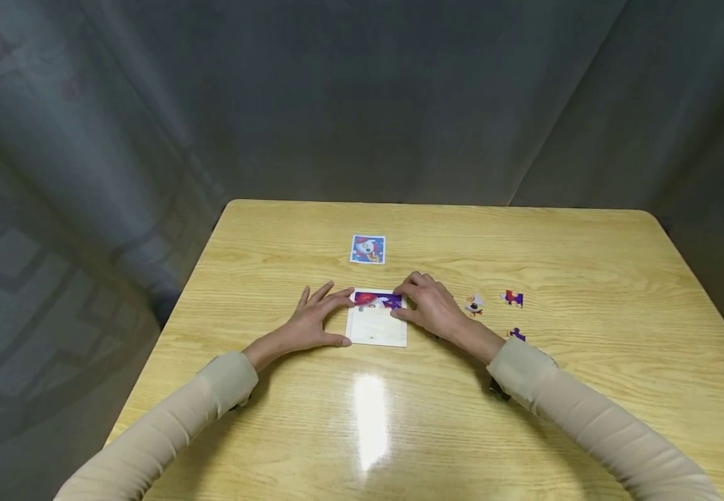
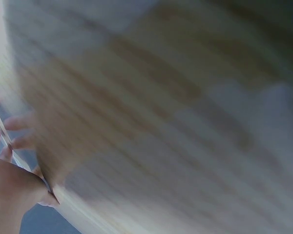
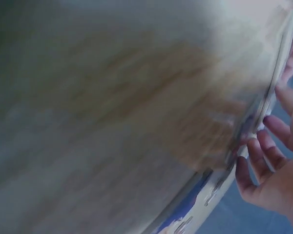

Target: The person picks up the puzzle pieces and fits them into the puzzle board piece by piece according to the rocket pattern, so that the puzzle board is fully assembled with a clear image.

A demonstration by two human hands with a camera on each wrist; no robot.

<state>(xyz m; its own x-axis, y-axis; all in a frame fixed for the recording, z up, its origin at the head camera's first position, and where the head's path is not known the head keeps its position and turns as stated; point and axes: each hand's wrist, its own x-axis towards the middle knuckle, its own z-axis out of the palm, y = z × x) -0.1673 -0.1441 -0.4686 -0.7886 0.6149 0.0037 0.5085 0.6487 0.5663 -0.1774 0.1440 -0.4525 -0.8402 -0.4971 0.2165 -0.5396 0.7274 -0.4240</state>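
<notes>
A square white puzzle tray [image 1: 377, 334] lies on the table, with red, white and purple pieces along its far side. My left hand [image 1: 305, 325] is spread at its left edge, thumb by the near corner and index finger by the far one. My right hand [image 1: 432, 305] bends over the tray's far right corner, its thumb and index finger pinching a purple puzzle piece [image 1: 395, 301] there, mostly covered by the fingers. In the right wrist view the right hand [image 3: 271, 178] appears with curved fingers; the left wrist view catches only part of the left hand [image 2: 12, 187].
A small picture card [image 1: 368, 249] lies beyond the tray. To the right are loose puzzle pieces: a white one [image 1: 475, 305], a red and purple one [image 1: 513, 298] and a purple one [image 1: 517, 335], partly behind the sleeve. Grey curtains [image 1: 362, 104] hang behind the wooden table [image 1: 287, 431].
</notes>
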